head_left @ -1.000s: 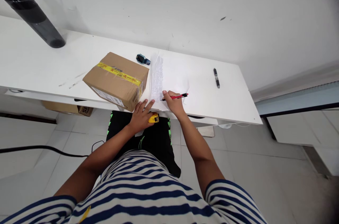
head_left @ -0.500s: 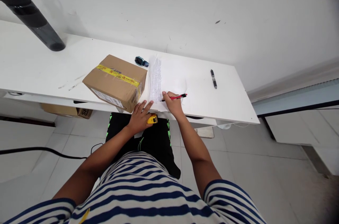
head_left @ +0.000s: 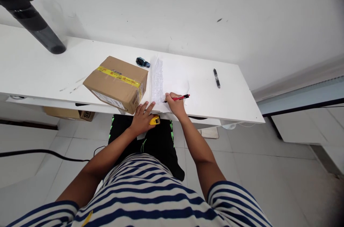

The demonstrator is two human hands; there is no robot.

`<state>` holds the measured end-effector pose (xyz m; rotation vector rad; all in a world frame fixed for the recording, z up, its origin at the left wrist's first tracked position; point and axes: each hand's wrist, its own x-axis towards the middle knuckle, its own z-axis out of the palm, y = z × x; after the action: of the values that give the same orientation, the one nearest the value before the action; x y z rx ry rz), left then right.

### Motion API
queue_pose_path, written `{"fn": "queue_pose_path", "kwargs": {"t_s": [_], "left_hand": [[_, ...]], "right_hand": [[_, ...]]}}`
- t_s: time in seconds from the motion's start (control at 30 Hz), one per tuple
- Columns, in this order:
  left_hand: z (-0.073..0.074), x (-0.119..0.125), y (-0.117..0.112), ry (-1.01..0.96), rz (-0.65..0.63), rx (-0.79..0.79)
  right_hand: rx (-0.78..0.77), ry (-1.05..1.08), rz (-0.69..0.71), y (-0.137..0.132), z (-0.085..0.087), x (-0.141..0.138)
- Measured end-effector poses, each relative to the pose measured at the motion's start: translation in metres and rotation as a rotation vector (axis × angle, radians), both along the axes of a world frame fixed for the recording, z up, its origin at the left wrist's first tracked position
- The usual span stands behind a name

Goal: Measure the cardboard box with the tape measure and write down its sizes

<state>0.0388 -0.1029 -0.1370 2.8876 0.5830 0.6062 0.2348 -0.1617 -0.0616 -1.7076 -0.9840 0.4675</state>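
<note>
My right hand (head_left: 176,104) is closed round a red and black pen (head_left: 181,97), its tip down on the paper sheets (head_left: 156,82). Dense handwriting fills the left part of the pages, while the right part is blank white. My left hand (head_left: 142,119) lies with fingers spread at the table's front edge, fingertips by the bottom of the paper and close to the box corner. Against its thumb side is a small yellow device (head_left: 155,120) with a dark patch; whether the thumb grips it cannot be made out. A taped cardboard box (head_left: 114,85) stands left of the paper.
On the white table (head_left: 231,101), a black pen (head_left: 216,78) lies to the right and a dark watch-like object (head_left: 142,62) behind the box. A tall dark bottle (head_left: 40,23) stands far left. Another cardboard box (head_left: 67,113) shows below the table. The wall runs behind.
The view has shifted slightly. Both hands keep nearly the same places, the right still with the red and black pen on the paper.
</note>
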Motion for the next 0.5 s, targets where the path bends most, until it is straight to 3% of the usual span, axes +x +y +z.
{"fn": "queue_pose_path", "kwargs": {"t_s": [0.5], "left_hand": [[0.0014, -0.0001, 0.0007, 0.013, -0.007, 0.015]], "right_hand": [[0.024, 0.017, -0.032, 0.0006, -0.0019, 0.0007]]}}
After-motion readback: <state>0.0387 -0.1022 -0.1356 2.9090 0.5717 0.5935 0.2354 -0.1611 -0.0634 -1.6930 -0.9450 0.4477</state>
